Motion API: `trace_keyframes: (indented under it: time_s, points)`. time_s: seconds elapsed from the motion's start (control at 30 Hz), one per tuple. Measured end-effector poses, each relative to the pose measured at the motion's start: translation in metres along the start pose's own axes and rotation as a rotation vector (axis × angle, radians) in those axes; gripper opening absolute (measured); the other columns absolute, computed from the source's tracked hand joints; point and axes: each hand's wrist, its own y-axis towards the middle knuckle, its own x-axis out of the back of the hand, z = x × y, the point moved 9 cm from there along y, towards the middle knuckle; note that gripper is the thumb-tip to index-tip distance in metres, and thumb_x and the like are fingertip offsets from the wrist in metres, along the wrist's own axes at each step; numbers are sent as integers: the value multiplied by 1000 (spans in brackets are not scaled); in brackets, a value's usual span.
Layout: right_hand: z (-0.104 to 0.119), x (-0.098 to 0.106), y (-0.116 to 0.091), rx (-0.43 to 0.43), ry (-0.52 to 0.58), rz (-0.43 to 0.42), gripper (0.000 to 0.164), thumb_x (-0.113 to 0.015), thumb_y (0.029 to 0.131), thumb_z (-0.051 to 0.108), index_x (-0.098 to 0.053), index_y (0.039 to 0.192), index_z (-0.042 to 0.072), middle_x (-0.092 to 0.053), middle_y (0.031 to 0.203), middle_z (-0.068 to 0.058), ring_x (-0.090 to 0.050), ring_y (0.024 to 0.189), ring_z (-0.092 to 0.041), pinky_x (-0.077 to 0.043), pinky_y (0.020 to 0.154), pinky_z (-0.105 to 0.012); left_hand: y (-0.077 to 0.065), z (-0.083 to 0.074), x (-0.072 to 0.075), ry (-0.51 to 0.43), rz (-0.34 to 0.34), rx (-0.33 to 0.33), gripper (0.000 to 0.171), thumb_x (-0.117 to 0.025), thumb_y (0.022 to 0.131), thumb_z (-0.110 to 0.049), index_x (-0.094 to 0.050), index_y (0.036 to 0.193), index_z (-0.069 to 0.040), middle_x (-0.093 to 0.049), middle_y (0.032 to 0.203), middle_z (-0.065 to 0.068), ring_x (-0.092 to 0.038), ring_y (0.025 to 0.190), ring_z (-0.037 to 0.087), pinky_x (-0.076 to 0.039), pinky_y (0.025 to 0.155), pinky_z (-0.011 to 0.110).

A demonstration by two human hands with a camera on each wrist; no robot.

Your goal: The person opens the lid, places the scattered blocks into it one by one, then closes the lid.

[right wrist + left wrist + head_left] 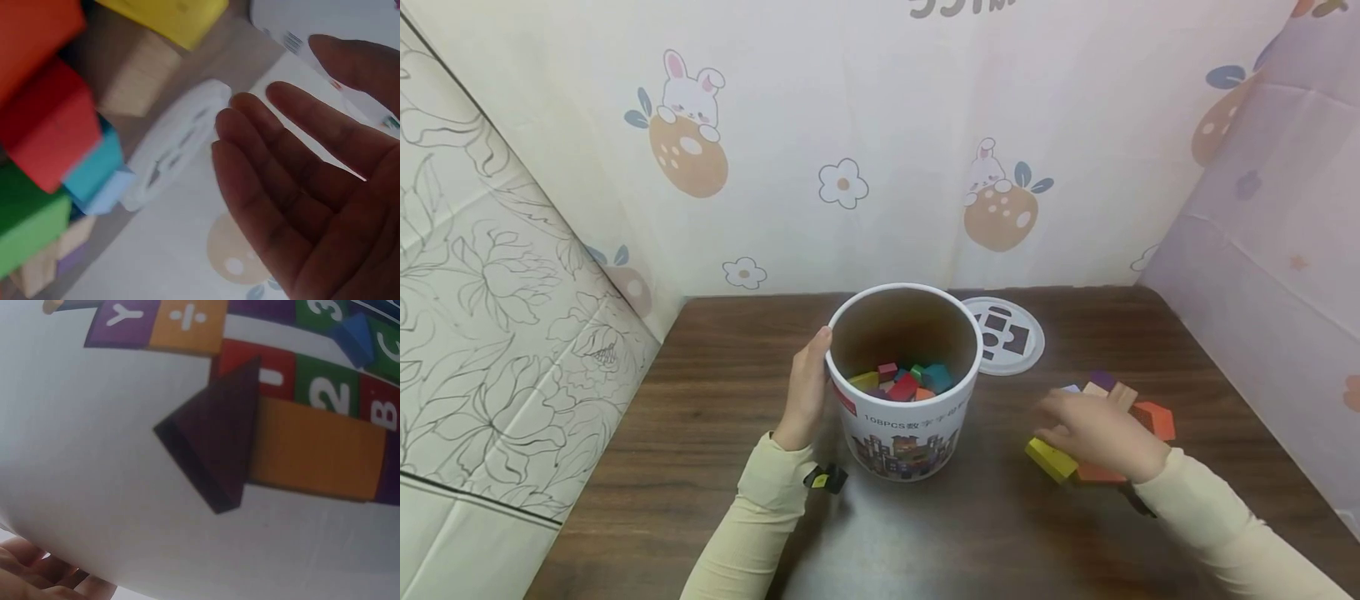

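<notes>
A white bucket (902, 442) with printed block pictures stands mid-table, holding several coloured blocks (904, 387). My left hand (806, 392) holds its left side, a fingertip right at the rim. In the left wrist view, the left fingers (56, 572) lie along the edge of the bucket's wall (94, 456). My right hand (1093, 429) is over a pile of loose blocks at the right and partly hides them. In the right wrist view, the right hand's fingers (300, 181) are loosely bent with nothing between them. A yellow block (1051, 460) and an orange block (1156, 419) show around that hand.
Behind the bucket to the right lies a round white lid (1026, 362) with shaped holes, partly hidden by the bucket. A patterned cloth (895, 108) hangs along the table's back edge. The dark wooden table (685, 467) extends on both sides.
</notes>
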Motion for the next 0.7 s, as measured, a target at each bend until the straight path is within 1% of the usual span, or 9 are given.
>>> trace_keyframes:
  time_s: [0.07,0.1,0.17,0.2,0.3,0.33,0.43,0.57,0.7]
  points:
    - [1,-9,-2,18,-6,21,14,-76,81,17,-68,91,11,-59,73,8,-53,63,-4,-51,60,-25,0,0,0,2,-5,1,50,-39,100,-50,-62,128,-16,-63,126,9,-56,118,27,-43,105,51]
    - [2,-12,-3,39,-32,24,11,-75,81,16,-65,85,12,-53,68,10,-47,59,-3,-46,56,-22,0,0,0,4,-4,-1,50,-38,100,-49,-62,128,-16,-63,127,9,-56,118,27,-43,104,51]
    - [4,-17,-5,59,-39,33,12,-73,82,16,-61,82,13,-45,65,10,-38,57,-1,-37,53,-19,0,0,0,7,-3,-7,50,-38,100,-49,-62,128,-16,-63,126,10,-56,118,28,-44,104,51]
    - [5,-19,-6,65,-43,34,13,-73,83,17,-61,82,13,-44,65,10,-36,57,-1,-35,52,-18,0,0,0,6,0,-9,50,-38,100,-50,-62,129,-16,-63,127,9,-56,118,28,-44,104,52]
    - [5,-23,-7,65,-67,15,14,-73,83,20,-61,83,13,-46,68,9,-37,58,-2,-36,53,-19,1,-1,-1,-6,7,-23,49,-39,100,-49,-62,128,-16,-63,126,10,-56,118,29,-44,103,53]
    - [4,-24,-8,48,-47,13,14,-73,83,20,-62,86,13,-47,70,8,-38,59,-2,-37,54,-19,1,-2,-1,-7,9,-26,49,-39,100,-49,-62,128,-16,-63,126,10,-56,117,29,-45,103,53]
    - [2,-25,-10,33,-56,-5,12,-73,82,18,-61,80,14,-46,69,8,-38,58,-3,-36,53,-19,2,-2,-2,-15,9,-31,49,-40,100,-48,-62,128,-14,-63,126,12,-56,116,30,-45,102,53]
    - [3,-29,-11,39,-97,-18,17,-70,81,15,-57,71,17,-40,66,8,-35,56,-3,-33,52,-18,1,-1,-1,-12,3,-22,49,-40,100,-49,-62,128,-15,-63,126,11,-56,117,30,-44,103,53]
    - [2,-32,-11,22,-106,-25,13,-72,80,15,-60,74,15,-41,68,7,-36,57,-5,-33,51,-18,0,1,-1,-6,5,-9,49,-39,100,-50,-61,129,-17,-63,128,9,-55,119,29,-43,104,53]
